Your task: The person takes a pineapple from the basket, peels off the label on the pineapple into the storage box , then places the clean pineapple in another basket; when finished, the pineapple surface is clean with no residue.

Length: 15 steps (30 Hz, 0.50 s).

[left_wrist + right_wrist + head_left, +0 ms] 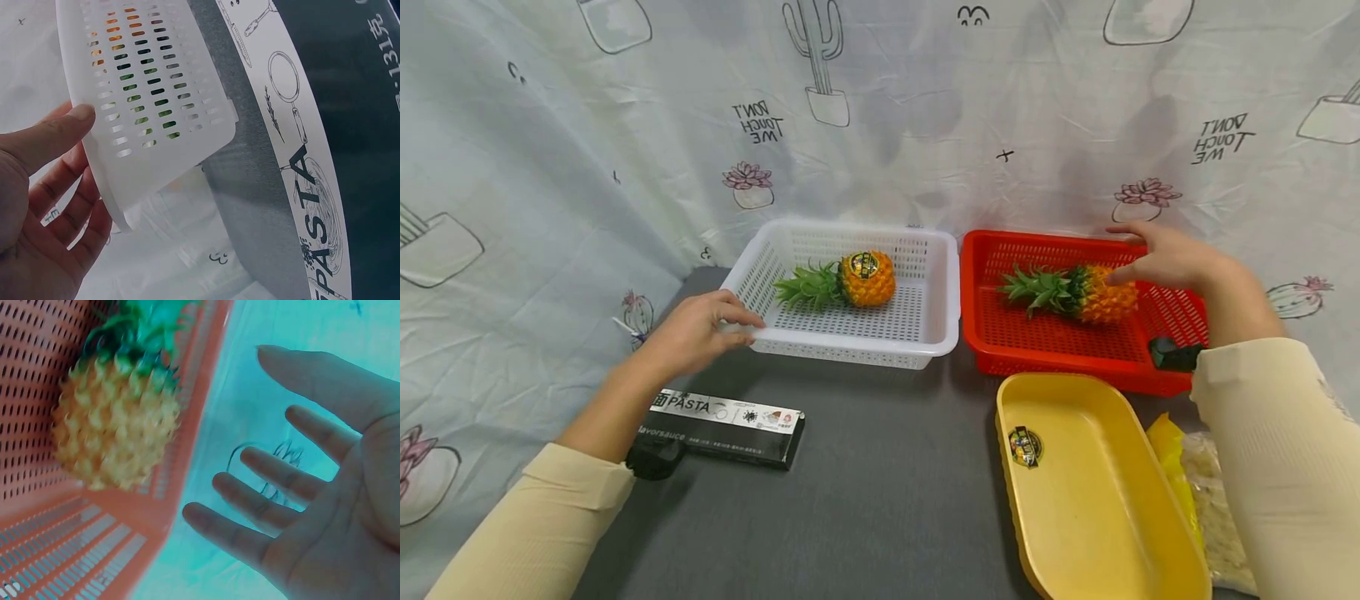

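Note:
At the front left corner of a white plastic basket (842, 343), my left hand (700, 329) holds the rim. The left wrist view shows the thumb (81, 114) on one side of that rim and the fingers on the other. A toy-like pineapple (867, 279) with green leaves and a round label lies in this basket. My right hand (1165, 260) hovers over the right part of a red basket (992, 350), fingers spread and palm bare in the right wrist view. Inside the red basket lies a second pineapple (115, 425), apart from the fingers.
A black and white pasta box (730, 429) lies below my left hand. At the front right stands a yellow tray (1090, 500) with a round sticker. Beside it lie a yellow packet (1172, 462) and a clear bag (1213, 508). A printed curtain (887, 125) hangs behind the baskets.

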Each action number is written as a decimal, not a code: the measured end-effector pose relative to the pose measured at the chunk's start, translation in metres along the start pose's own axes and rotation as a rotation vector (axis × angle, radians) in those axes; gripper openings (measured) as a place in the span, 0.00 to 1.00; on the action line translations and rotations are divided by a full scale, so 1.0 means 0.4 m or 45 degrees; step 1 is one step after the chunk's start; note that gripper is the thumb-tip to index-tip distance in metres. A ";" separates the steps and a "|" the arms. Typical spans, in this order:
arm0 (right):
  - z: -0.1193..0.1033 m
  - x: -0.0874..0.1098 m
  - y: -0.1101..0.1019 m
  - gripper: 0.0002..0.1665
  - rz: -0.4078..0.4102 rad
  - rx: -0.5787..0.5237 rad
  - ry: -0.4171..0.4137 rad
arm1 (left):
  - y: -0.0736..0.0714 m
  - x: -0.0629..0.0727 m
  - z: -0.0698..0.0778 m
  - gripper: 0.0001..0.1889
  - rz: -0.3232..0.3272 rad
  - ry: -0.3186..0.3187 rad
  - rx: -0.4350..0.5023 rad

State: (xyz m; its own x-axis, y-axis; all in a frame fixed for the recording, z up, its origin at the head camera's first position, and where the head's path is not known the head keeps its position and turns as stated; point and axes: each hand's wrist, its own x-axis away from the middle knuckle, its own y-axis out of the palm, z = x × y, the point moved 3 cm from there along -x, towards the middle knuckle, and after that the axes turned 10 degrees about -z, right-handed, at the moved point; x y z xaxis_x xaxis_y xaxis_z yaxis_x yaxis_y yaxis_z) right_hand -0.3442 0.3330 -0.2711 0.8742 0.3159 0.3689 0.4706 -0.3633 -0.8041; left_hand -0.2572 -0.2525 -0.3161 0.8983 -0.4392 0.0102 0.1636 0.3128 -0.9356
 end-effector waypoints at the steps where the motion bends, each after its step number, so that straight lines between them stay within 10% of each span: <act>1: -0.013 0.002 0.002 0.53 0.009 0.004 -0.009 | -0.002 0.000 0.001 0.13 0.002 0.001 -0.005; 15: -0.166 -0.005 0.037 0.42 0.160 -0.192 -0.177 | -0.002 0.000 -0.001 0.12 -0.033 -0.033 0.014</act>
State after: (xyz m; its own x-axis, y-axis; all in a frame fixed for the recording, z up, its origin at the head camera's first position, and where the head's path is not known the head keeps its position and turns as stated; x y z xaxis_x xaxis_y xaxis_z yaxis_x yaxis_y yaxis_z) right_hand -0.3311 0.2689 -0.2527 0.9071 0.3738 0.1938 0.3806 -0.5312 -0.7570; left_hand -0.2574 -0.2531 -0.3154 0.9039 -0.4255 0.0439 0.1914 0.3106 -0.9311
